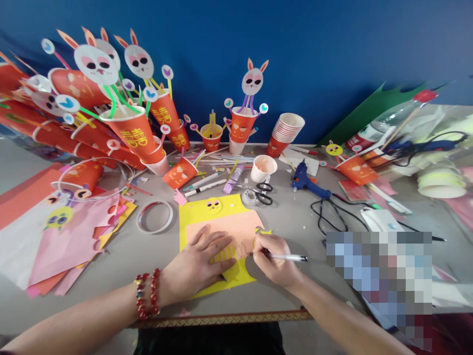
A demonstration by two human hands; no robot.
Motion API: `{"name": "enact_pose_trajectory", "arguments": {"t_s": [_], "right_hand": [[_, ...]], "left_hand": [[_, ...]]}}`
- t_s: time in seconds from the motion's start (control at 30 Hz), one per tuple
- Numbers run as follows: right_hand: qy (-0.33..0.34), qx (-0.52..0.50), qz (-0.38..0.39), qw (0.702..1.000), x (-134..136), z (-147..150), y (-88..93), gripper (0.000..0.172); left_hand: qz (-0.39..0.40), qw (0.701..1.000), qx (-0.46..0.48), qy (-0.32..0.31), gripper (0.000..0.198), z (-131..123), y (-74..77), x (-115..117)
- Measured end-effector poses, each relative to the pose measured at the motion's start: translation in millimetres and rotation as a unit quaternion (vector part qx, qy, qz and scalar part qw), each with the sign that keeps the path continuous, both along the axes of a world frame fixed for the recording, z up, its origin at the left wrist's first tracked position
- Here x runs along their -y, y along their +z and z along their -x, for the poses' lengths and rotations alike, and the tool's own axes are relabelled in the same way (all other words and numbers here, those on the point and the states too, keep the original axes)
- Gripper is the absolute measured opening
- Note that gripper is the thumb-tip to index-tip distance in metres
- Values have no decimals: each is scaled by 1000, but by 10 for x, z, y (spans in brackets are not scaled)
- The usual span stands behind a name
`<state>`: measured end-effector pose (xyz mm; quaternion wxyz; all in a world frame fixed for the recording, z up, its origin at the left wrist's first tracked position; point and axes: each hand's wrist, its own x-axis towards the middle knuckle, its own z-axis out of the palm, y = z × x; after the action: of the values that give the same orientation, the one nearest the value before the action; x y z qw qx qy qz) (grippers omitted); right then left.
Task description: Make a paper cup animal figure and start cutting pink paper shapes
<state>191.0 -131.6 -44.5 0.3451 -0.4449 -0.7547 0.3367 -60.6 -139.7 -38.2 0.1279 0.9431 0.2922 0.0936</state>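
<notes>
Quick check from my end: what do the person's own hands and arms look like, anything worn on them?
The left hand and right hand are ungloved, and no sleeve shows on either visible forearm. The left wrist wears two strands of red beads, with a few gold and dark ones mixed in. Nothing shows on the right wrist.

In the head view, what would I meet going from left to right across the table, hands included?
Pink paper sheets, round white tape roll, left hand, right hand holding a slim silver-and-black pen, blue plastic glue gun, clear plastic bottle with red cap.
</notes>
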Motion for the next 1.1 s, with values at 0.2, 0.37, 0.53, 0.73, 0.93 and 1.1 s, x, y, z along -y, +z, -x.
{"name": "enact_pose_trajectory", "arguments": {"t_s": [0.2,0.37,0.53,0.73,0.93,1.1], "right_hand": [[9,4,-1,1000,2,-8,-11,25],[10,5,2,1000,1,2,10,24],[-6,-31,12,999,5,9,17,24],[8,-2,6,1000,8,10,2,23],[7,12,2,1000,6,7,-13,22],[15,15,0,1000,9,0,-23,21]], "left_hand": [[2,1000,-1,-1,38,1,-4,-3],[1,1000,-1,-1,39,1,5,-5],[-1,1000,-1,-4,43,4,15,-6],[5,1000,-6,-2,38,7,-8,2],[5,1000,2,2,39,0,-1,0],[3,1000,4,0,39,0,-1,-4]]}}
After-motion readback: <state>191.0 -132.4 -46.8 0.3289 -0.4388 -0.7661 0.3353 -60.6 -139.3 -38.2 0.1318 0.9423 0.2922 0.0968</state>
